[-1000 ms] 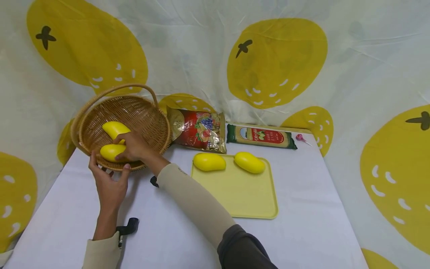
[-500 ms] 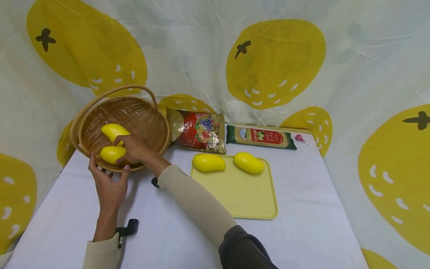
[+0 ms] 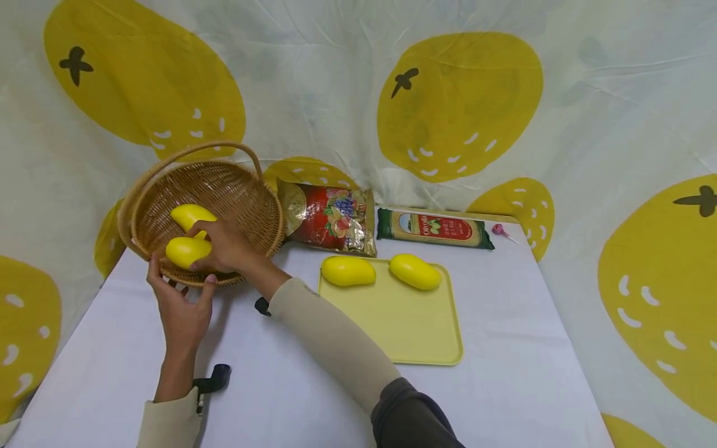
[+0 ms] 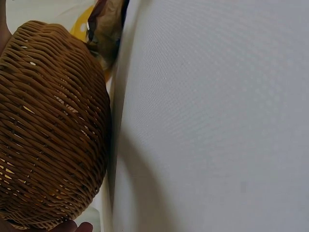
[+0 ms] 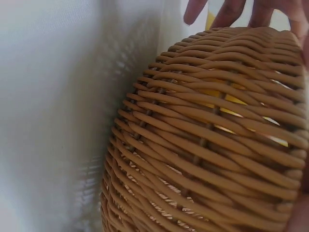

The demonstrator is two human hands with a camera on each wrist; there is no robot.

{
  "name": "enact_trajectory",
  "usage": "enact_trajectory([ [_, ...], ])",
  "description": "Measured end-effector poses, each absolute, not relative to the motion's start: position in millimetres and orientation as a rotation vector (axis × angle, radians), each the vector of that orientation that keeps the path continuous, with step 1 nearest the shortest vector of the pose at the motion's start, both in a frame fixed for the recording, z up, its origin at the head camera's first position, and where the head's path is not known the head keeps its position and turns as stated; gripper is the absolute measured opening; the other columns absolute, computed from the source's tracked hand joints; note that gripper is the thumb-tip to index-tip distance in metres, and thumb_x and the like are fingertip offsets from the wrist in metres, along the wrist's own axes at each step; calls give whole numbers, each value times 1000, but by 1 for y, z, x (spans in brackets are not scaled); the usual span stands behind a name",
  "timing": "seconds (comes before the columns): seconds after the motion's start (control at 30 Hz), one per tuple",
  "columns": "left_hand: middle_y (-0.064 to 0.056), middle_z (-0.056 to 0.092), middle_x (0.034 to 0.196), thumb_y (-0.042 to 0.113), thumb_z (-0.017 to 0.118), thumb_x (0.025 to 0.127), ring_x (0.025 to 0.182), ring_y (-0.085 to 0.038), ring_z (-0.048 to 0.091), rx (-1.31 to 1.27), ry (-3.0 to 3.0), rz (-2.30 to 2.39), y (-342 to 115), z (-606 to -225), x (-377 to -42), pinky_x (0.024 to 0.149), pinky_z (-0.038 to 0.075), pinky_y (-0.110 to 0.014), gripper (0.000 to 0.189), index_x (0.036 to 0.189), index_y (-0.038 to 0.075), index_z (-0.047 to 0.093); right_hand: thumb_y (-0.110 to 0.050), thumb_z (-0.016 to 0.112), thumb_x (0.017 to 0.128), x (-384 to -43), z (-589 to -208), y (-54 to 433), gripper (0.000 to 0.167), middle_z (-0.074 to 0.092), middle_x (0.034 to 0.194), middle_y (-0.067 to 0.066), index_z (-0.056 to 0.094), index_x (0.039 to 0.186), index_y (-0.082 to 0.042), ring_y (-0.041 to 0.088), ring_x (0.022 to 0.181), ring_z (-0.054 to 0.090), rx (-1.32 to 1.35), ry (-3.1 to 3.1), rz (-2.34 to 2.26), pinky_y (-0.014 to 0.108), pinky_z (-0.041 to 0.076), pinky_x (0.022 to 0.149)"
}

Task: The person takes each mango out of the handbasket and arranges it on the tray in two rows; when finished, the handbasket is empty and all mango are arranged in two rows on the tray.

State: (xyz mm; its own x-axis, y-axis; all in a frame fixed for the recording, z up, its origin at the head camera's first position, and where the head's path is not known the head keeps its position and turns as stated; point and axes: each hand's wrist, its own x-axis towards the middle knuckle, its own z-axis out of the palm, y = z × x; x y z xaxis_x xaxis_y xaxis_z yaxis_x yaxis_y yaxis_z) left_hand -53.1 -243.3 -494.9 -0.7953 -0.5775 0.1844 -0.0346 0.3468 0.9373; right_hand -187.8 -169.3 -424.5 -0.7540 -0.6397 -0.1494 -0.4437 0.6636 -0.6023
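Observation:
At the left of the head view stands a brown wicker basket (image 3: 224, 180) with an arched handle. My left hand (image 3: 185, 314) holds its front side, thumb near the rim and fingers spread along the wall. My right hand (image 3: 224, 246) reaches over the rim and grips a yellow mango (image 3: 187, 252) inside. Just behind it in the basket lies another mango (image 3: 192, 216), partly hidden by that hand. Both wrist views are mostly filled by the basket's woven outer wall (image 4: 53, 125), with left-hand fingers (image 5: 229, 12) at the top of the right wrist view.
Right of the basket, a yellow tray (image 3: 414, 330) bears two mangoes (image 3: 348, 271) along its far edge. Behind it lie a red and gold snack bag (image 3: 330, 218), a green-ended Olivoila packet (image 3: 437, 228) and a pink lollipop (image 3: 500, 229). A patterned curtain (image 3: 313, 81) hangs behind the table.
Over the last half second the gripped mango has shifted slightly upward in the basket, and the right forearm slightly right. The left hand and basket look almost unmoved.

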Motion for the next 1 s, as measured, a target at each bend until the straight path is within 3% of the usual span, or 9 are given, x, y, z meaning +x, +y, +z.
enact_trajectory([
  [0.33,5,14,177,25,76,94,157,-36,33,526,-2127,-1438,-243,-495,-53,118,35,-72,101,169,31,8,-44,89,85,-184,-412,-148,65,65,134,-8,62,143,-34,4,119,56,-935,2603,-961,17,43,90],
  [0.63,3,15,177,25,76,94,156,-37,34,528,-2112,-1448,-242,-494,-54,118,35,-71,101,169,30,9,-43,92,82,-176,-401,-128,68,65,128,-6,64,143,-33,4,110,53,-934,2655,-1163,16,39,88],
  [1.0,3,15,176,19,78,93,158,-37,32,518,-2108,-1451,-242,-494,-54,120,33,-72,103,169,31,9,-38,92,83,-163,-381,-92,67,65,136,-6,65,145,-31,9,124,56,-933,2649,-1406,18,41,97],
])
